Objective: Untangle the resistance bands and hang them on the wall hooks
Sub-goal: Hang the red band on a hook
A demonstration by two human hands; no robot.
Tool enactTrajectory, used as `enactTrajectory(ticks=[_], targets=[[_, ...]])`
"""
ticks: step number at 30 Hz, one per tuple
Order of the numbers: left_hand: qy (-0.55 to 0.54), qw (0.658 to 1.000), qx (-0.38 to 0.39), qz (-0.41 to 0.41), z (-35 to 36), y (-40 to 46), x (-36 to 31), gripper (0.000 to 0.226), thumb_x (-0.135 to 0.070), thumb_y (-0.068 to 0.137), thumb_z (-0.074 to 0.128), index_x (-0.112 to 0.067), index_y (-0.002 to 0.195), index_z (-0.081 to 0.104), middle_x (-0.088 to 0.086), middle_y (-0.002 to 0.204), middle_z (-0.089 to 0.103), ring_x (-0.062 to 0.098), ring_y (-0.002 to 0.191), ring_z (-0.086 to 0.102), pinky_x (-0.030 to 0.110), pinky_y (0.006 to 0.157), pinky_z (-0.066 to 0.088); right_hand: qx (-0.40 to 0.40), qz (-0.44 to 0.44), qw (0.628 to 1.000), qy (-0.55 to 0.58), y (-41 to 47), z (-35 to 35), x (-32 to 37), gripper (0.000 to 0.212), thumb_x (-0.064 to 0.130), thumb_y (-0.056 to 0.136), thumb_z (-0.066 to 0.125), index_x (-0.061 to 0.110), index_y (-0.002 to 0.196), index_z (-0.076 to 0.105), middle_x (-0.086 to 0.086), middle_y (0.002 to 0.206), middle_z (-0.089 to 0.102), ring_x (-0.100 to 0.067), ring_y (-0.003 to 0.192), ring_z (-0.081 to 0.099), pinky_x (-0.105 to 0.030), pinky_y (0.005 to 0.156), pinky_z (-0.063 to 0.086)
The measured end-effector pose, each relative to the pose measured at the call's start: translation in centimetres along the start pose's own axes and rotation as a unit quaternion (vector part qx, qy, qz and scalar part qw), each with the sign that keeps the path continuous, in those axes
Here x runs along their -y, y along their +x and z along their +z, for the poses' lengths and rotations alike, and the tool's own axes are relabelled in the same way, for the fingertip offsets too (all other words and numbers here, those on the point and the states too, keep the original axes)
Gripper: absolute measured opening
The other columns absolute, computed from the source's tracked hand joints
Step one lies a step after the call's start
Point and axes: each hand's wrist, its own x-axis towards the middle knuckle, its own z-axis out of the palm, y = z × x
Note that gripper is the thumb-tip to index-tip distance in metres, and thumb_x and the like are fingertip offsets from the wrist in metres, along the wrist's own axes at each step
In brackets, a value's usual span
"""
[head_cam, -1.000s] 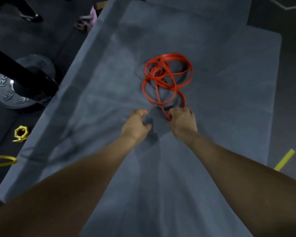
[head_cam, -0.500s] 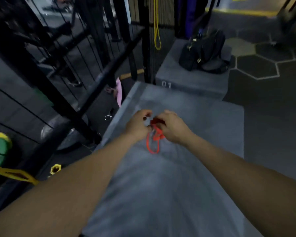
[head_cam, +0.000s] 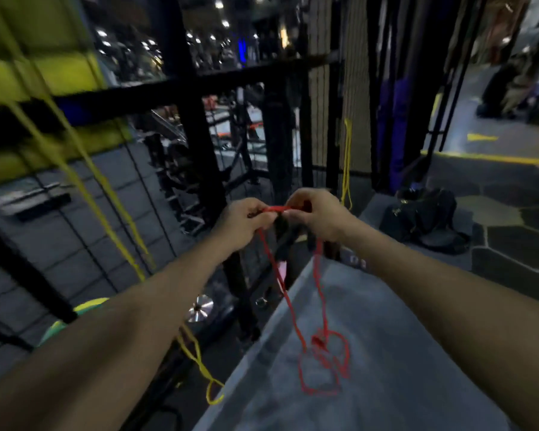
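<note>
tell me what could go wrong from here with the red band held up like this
The red band hangs from both hands, left hand and right hand, with its lower loops still knotted on the grey platform; pulling up could tighten that tangle. The dangling strands may also snag the black rack or the hanging yellow band nearby.

Grey padded platform point(head_cam: 402, 353) bears the red band's point(head_cam: 322, 365) tangled lower loops.

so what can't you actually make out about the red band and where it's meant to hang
- Head view, red rubber resistance band: motion blur hides whether its lower loops on the grey padded box are knotted.
- Left hand and right hand: fingers cover the gripped section.
- Wall hooks: none discernible; blurred, dark black metal rack.
</note>
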Motion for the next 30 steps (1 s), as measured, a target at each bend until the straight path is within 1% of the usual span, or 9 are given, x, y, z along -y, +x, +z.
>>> enactTrajectory(ticks=[2,4,9,14,17,21,25,28,30], targets=[[-0.059,0.998,-0.027,-0.015,-3.0,-0.7,-2.1,0.021,-0.016,0.091,0.058,-0.024,0.071,0.058,-0.001,0.065,0.055,0.016,0.066,0.052,0.031,0.067,0.044,-0.003,-0.033,0.999,0.010,1.3,-0.8,3.3,0.018,0.019,0.083,0.069,0.005,0.094,0.067,-0.008,0.087,0.067,-0.019,0.080,0.060,-0.035,0.079,0.049],[-0.127,0.989,-0.065,-0.033,-5.6,-1.4,-4.1,0.020,-0.015,0.094,0.053,-0.021,0.075,0.057,0.001,0.068,0.054,0.012,0.064,0.052,0.027,0.063,0.048,0.002,-0.052,0.999,0.006,2.5,-1.4,6.0,0.014,0.012,0.079,0.070,0.004,0.090,0.067,-0.012,0.086,0.068,-0.023,0.080,0.061,-0.037,0.080,0.051],[-0.265,0.951,-0.153,-0.044,-11.6,-3.2,-7.9,0.019,-0.013,0.095,0.051,-0.018,0.076,0.053,0.000,0.072,0.051,0.010,0.066,0.051,0.031,0.066,0.052,0.031,-0.036,0.997,-0.053,3.4,-1.3,9.7,0.009,0.008,0.082,0.061,0.008,0.088,0.068,0.003,0.069,0.057,-0.007,0.063,0.049,-0.007,0.048,0.035],[-0.295,0.931,-0.207,-0.062,-15.5,-4.8,-8.2,0.015,-0.017,0.096,0.051,-0.015,0.080,0.052,0.001,0.074,0.050,0.012,0.068,0.051,0.035,0.076,0.050,0.116,0.051,0.976,-0.179,2.2,0.6,8.5,0.015,0.007,0.087,0.052,0.011,0.088,0.067,-0.005,0.084,0.063,-0.020,0.081,0.061,-0.027,0.067,0.046],[-0.240,0.946,-0.199,-0.088,-15.7,-5.1,-7.6,0.012,-0.022,0.096,0.050,-0.014,0.086,0.051,0.000,0.075,0.049,0.010,0.068,0.049,0.030,0.071,0.045,0.073,0.094,0.982,-0.147,2.3,0.3,9.0,0.020,0.004,0.089,0.048,0.010,0.086,0.066,-0.008,0.086,0.065,-0.023,0.080,0.063,-0.032,0.070,0.053],[-0.194,0.968,-0.108,-0.114,-15.3,-5.6,-7.0,0.013,-0.016,0.094,0.053,-0.020,0.082,0.054,-0.003,0.078,0.054,0.009,0.072,0.051,0.025,0.068,0.042,-0.038,0.081,0.996,-0.024,3.5,-1.9,12.2,0.014,0.007,0.092,0.053,0.004,0.092,0.066,-0.008,0.090,0.064,-0.021,0.081,0.062,-0.030,0.068,0.054],[-0.092,0.983,0.105,-0.118,-15.2,-6.3,-7.1,0.015,-0.005,0.084,0.063,-0.018,0.091,0.059,-0.003,0.093,0.062,0.014,0.091,0.058,0.037,0.097,0.046,-0.082,0.042,0.991,0.098,4.4,-4.2,15.8,0.012,0.004,0.090,0.056,0.006,0.084,0.066,-0.008,0.089,0.064,-0.023,0.087,0.066,-0.029,0.077,0.057],[-0.056,0.959,0.250,-0.119,-15.4,-6.3,-7.4,0.036,0.009,0.081,0.059,-0.017,0.107,0.061,-0.001,0.106,0.064,0.016,0.101,0.063,0.028,0.089,0.051,-0.056,0.023,0.988,0.140,4.1,-5.1,17.8,0.013,-0.002,0.088,0.056,0.002,0.090,0.068,-0.009,0.089,0.065,-0.022,0.084,0.066,-0.028,0.075,0.058],[-0.032,0.958,0.256,-0.123,-15.0,-6.1,-7.2,0.049,0.019,0.081,0.050,-0.014,0.117,0.058,0.000,0.116,0.062,0.013,0.104,0.064,0.024,0.082,0.051,-0.050,0.003,0.988,0.146,4.1,-5.1,18.7,0.018,-0.005,0.088,0.053,-0.002,0.099,0.068,-0.015,0.093,0.065,-0.026,0.086,0.066,-0.031,0.078,0.058]])
